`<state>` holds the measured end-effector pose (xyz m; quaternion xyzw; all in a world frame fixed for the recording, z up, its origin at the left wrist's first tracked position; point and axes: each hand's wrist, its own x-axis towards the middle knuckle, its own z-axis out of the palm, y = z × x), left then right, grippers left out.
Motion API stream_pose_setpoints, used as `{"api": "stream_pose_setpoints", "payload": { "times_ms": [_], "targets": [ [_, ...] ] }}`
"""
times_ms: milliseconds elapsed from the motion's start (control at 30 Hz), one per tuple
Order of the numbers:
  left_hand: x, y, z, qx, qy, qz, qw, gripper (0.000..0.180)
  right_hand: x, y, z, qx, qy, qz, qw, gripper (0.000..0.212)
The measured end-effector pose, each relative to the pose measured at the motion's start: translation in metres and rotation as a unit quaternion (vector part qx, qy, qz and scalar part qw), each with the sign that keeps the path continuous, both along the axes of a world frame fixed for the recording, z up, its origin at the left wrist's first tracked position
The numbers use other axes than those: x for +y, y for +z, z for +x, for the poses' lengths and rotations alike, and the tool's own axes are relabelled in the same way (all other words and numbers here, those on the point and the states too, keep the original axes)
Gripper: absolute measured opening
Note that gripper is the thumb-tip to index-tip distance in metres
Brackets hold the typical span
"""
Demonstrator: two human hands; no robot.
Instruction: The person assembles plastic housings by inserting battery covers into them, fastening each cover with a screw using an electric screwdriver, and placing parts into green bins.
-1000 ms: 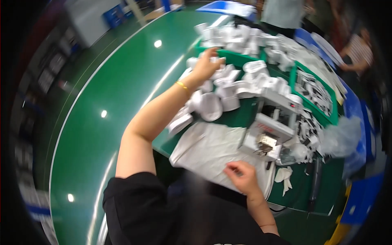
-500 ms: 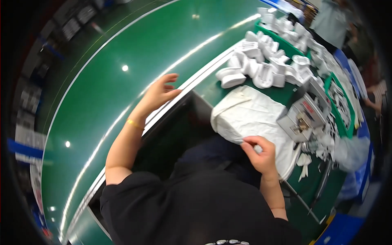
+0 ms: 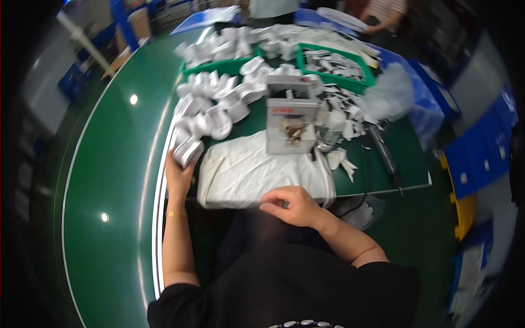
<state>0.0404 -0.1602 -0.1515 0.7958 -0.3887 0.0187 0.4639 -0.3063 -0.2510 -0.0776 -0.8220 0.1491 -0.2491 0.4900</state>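
At the near left end of a pile of white plastic parts (image 3: 221,121), my left hand (image 3: 178,176) is closed on one hollow, rounded white plastic part (image 3: 188,153). Its fingertips are partly hidden by the part. My right hand (image 3: 295,206) is over the near edge of a white cloth (image 3: 257,174), thumb and fingers curled into a pinch. Whatever may be between those fingers is too small to make out. Behind the cloth stands a grey box-shaped device (image 3: 291,117) with a brass-coloured mechanism in its front.
Green trays hold white parts (image 3: 221,49) and small grey-white pieces (image 3: 333,65). A black pen-like power tool (image 3: 385,156) with a cable lies at right, near clear plastic bags (image 3: 391,90). A white rail (image 3: 158,240) edges the green surface at left. Other people stand beyond the table.
My view has swung to the right toward the table. My left hand went from empty and spread over the green surface to gripping a white plastic part. The right hand stays curled by the cloth.
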Motion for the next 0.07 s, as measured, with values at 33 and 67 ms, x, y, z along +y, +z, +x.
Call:
{"api": "stream_pose_setpoints", "payload": {
  "times_ms": [33, 67],
  "targets": [
    [-0.001, -0.002, 0.002, 0.003, -0.01, -0.03, 0.999, 0.071, -0.003, -0.001, -0.005, -0.008, -0.014, 0.001, 1.0, 0.015],
    [-0.022, 0.005, 0.001, -0.003, -0.036, -0.036, 0.999, 0.071, -0.004, 0.0, -0.011, 0.006, -0.033, 0.006, 0.999, 0.016]
  ]
}}
